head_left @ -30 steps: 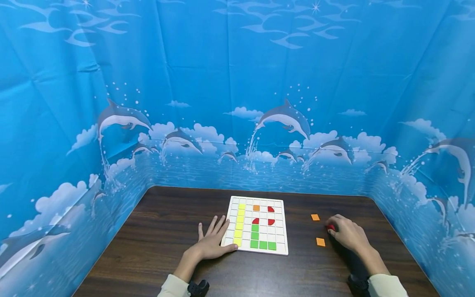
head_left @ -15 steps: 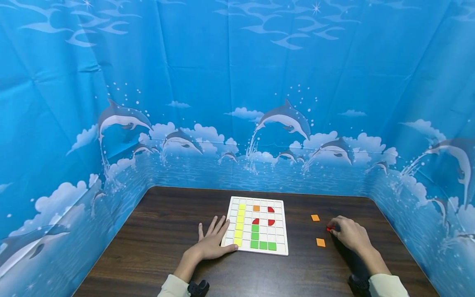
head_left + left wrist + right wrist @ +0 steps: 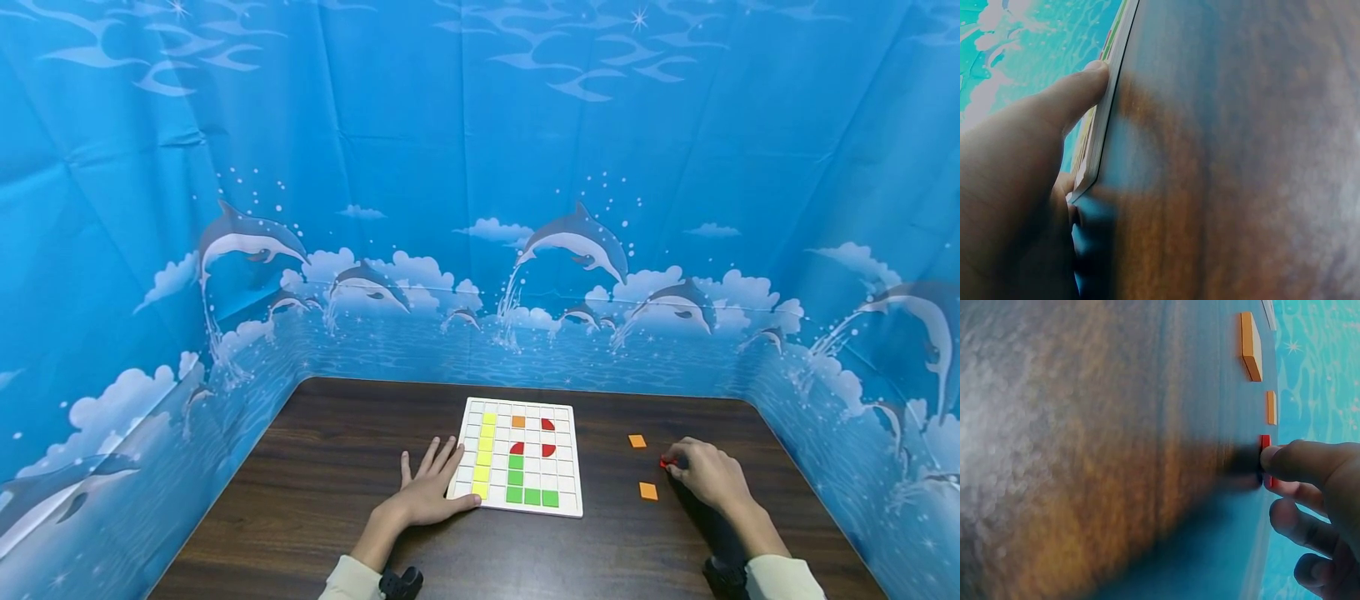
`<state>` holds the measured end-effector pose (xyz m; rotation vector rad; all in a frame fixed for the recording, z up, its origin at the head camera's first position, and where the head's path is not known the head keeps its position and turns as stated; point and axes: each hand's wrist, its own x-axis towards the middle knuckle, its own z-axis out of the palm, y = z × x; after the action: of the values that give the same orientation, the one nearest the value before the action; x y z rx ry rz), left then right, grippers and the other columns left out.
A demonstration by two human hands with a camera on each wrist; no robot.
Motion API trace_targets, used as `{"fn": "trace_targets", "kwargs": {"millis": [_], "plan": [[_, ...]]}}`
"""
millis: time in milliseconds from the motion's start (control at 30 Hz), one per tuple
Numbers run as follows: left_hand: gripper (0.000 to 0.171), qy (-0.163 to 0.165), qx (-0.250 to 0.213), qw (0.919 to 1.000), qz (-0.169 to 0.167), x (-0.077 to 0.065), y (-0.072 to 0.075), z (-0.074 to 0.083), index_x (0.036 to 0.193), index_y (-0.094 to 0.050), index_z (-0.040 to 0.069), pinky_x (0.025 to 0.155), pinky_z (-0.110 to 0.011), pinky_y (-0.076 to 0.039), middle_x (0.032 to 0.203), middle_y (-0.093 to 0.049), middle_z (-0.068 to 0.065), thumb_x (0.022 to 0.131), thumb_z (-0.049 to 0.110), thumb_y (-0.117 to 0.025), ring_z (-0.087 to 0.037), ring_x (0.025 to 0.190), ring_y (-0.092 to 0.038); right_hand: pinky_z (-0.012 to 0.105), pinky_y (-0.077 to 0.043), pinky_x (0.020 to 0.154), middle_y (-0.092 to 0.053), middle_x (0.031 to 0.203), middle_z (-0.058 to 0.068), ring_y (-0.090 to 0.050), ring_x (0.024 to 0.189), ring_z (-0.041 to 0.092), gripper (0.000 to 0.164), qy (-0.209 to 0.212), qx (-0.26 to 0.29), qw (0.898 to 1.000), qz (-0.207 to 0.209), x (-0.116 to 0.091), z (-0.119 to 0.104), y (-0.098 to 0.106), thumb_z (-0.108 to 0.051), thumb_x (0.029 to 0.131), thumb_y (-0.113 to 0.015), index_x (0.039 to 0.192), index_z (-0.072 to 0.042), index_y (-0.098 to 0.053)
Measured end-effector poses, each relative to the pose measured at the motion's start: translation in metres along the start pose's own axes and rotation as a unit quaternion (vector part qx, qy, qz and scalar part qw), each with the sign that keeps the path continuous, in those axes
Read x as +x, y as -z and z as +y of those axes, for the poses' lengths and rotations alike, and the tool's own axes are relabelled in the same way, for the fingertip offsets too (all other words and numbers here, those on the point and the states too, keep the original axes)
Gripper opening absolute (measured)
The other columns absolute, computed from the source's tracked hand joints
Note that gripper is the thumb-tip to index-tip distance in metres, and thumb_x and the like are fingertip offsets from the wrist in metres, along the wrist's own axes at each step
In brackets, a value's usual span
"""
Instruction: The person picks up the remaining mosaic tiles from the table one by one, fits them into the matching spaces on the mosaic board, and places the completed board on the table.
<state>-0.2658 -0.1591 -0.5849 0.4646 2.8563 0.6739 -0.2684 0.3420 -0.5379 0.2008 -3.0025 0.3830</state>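
A white square grid board (image 3: 566,479) lies on the dark wooden table. My left hand (image 3: 420,496) rests at its left side with fingers spread, the thumb on the near left corner; the left wrist view has that thumb (image 3: 1082,87) along the board's edge. On the board are a column of yellow squares (image 3: 483,457), several green squares (image 3: 515,477), an orange square (image 3: 518,422) and red quarter-circle pieces (image 3: 548,451). To the right, my right hand (image 3: 705,471) pinches a small red piece (image 3: 1265,441) between thumb and fingers, low at the tabletop. Its outline is mostly hidden by the fingers.
Two loose orange squares lie between board and right hand, one farther (image 3: 637,441) and one nearer (image 3: 648,492). A blue curtain (image 3: 480,250) printed with dolphins encloses the table's back and sides. The brown tabletop (image 3: 315,475) reaches to the curtain.
The red piece has shifted slightly in the right fingers and shows less of its surface. The right hand has barely moved; the left hand and board have stayed put.
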Motion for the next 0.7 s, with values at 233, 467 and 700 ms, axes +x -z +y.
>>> {"fn": "trace_targets", "kwargs": {"millis": [233, 467, 700], "plan": [[0.111, -0.005, -0.001, 1.0000, -0.005, -0.001, 0.001, 0.000, 0.173, -0.019, 0.024, 0.120, -0.078, 0.022, 0.182, -0.008, -0.002, 0.089, 0.089, -0.052, -0.034, 0.169, 0.004, 0.047, -0.058, 0.065, -0.076, 0.115, 0.014, -0.068, 0.082, 0.023, 0.007, 0.000, 0.007, 1.000, -0.001, 0.001, -0.004, 0.001, -0.014, 0.091, -0.083, 0.098, -0.013, -0.081], [0.110, -0.001, 0.005, 1.0000, -0.004, 0.000, -0.001, 0.000, 0.173, -0.019, 0.025, 0.121, -0.077, 0.020, 0.182, -0.008, 0.000, 0.089, 0.090, -0.050, -0.032, 0.169, 0.003, 0.040, -0.053, 0.060, -0.075, 0.118, 0.016, -0.063, 0.076, 0.020, 0.008, 0.015, 0.014, 1.000, 0.015, 0.001, -0.014, 0.001, -0.016, 0.091, -0.084, 0.098, -0.012, -0.081], [0.109, -0.007, -0.001, 1.0000, -0.003, -0.001, 0.001, 0.002, 0.173, -0.020, 0.023, 0.120, -0.077, 0.021, 0.182, -0.009, -0.002, 0.090, 0.087, -0.052, -0.034, 0.169, 0.003, 0.030, -0.037, 0.053, -0.076, 0.116, 0.013, -0.049, 0.064, 0.013, 0.006, 0.035, 0.023, 0.999, 0.035, 0.001, -0.023, -0.001, -0.015, 0.090, -0.084, 0.094, -0.015, -0.080]]}}
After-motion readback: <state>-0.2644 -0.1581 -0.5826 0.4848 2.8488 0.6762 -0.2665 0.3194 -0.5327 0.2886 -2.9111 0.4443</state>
